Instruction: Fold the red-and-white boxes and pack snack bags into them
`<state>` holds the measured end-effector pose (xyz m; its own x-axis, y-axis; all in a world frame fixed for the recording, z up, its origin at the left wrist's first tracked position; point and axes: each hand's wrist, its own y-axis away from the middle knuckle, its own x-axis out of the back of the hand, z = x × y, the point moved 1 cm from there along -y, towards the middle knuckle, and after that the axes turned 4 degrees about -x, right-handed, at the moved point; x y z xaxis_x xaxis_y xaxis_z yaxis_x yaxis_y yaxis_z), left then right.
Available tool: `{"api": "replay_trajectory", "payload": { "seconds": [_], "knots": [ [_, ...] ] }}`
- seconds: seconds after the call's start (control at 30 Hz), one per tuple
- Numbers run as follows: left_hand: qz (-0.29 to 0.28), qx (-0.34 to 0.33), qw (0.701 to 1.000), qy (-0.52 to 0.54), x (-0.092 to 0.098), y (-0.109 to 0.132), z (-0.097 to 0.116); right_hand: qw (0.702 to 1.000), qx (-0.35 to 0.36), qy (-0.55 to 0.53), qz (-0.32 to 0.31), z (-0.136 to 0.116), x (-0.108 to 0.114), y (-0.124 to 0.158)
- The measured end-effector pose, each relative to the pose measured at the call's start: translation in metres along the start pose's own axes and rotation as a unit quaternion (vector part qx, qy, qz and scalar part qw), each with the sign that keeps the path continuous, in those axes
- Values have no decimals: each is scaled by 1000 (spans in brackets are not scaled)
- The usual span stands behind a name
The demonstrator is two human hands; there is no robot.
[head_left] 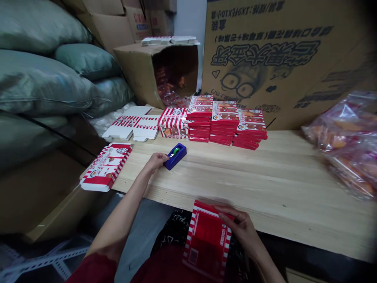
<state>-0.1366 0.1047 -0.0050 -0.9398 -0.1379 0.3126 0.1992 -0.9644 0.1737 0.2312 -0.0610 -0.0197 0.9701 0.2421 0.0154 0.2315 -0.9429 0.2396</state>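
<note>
My left hand (156,161) reaches to the front end of a blue tape dispenser (177,156) holding a green-cored roll. Its thumb and fingers are pinched on the end of the tape (171,155). In my right hand (235,222) is a red and white printed box (206,237), gripped at its upper right edge and tilted over my lap. A barcode shows near the box's lower left corner. The far side of the box and some of the right fingers are hidden.
Stacks of red boxes (225,124) stand at the table's back. Flat cartons (129,122) and a box pile (107,165) lie left. Plastic bags of orange items (347,145) sit at the right. An open carton (135,67) and large sacks (41,78) are behind.
</note>
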Motion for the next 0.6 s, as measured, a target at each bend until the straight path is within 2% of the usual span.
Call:
{"api": "replay_trajectory", "payload": {
  "seconds": [0.2,0.37,0.5,0.6],
  "knots": [
    [16,7,994,110,-4,5,-2,1000,-8,1,-2,5,5,-4],
    [36,-9,985,170,-4,16,-18,1000,-9,5,1,9,2,-6],
    [73,-28,986,150,-6,29,-37,1000,-4,19,21,1,6,-5],
    [110,-43,989,90,-5,40,-43,996,50,35,71,-24,16,-5]
  ]
}}
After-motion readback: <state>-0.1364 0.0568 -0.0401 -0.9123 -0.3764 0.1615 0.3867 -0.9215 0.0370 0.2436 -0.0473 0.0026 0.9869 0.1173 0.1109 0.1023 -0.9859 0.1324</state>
